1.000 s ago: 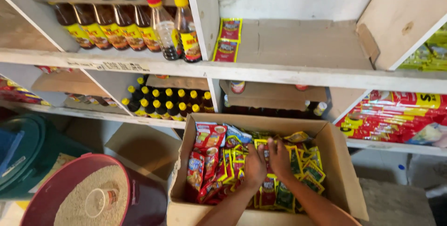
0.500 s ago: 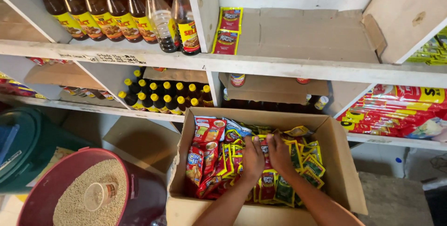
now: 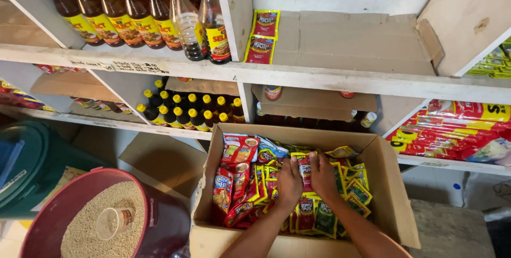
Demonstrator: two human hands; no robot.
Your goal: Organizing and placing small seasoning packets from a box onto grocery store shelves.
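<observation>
Nearest to us, at the lower left, we see a round maroon plastic tub (image 3: 159, 221) filled with pale, fine grain, a small clear scoop cup (image 3: 113, 221) sunk into its surface. Just right of it stands an open brown cardboard box (image 3: 391, 183), flaps up, packed with glossy foil sachets (image 3: 239, 183) in red, yellow and green, crinkled and lying in loose rows. Our left hand (image 3: 289, 182) and right hand (image 3: 323, 174) are both plunged into the middle of the box, side by side and touching, fingers curled down around a red sachet (image 3: 304, 165) standing between them; both hands pinch it, closed most of the way. Beyond the box, a rough white-painted wooden shelf (image 3: 319, 80) runs across. Below it sit dark bottles with yellow caps (image 3: 181, 110). On top stand tall bottles of dark sauce (image 3: 133, 16) with yellow labels, two flat red sachets (image 3: 262, 37) leaning beside the divider, and a liner of flattened cardboard (image 3: 351, 40).
</observation>
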